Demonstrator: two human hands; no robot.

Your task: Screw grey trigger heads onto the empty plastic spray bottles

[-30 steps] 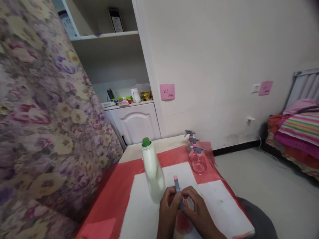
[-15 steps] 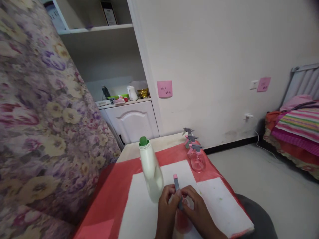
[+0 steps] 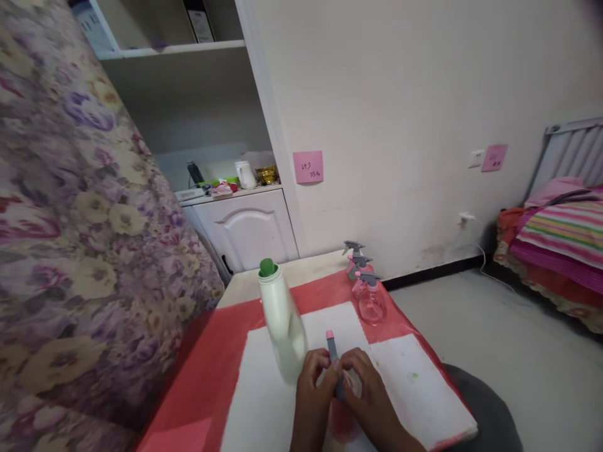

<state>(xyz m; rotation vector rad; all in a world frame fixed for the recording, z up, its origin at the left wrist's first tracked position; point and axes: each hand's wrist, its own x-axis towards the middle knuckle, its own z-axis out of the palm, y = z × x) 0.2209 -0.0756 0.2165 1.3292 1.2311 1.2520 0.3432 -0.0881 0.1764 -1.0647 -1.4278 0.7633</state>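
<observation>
Both my hands are closed around the top of a pink spray bottle [image 3: 343,419] standing on the white towel [image 3: 264,402] near the table's front edge. My left hand [image 3: 313,392] grips the left side of its grey spray head [image 3: 332,355], and my right hand [image 3: 365,392] wraps the right side. The nozzle's pink tip points away from me. A tall white bottle with a green cap [image 3: 280,320] stands just left of my hands.
Three pink spray bottles with grey heads [image 3: 366,290] stand in a row at the table's far right. The table carries a red cloth [image 3: 221,351]. A floral curtain [image 3: 70,251] hangs at the left. A white cabinet [image 3: 245,229] and bedding [image 3: 556,245] lie beyond.
My hands stay on the spray head with hardly any shift. The view has drifted slightly to the right and down.
</observation>
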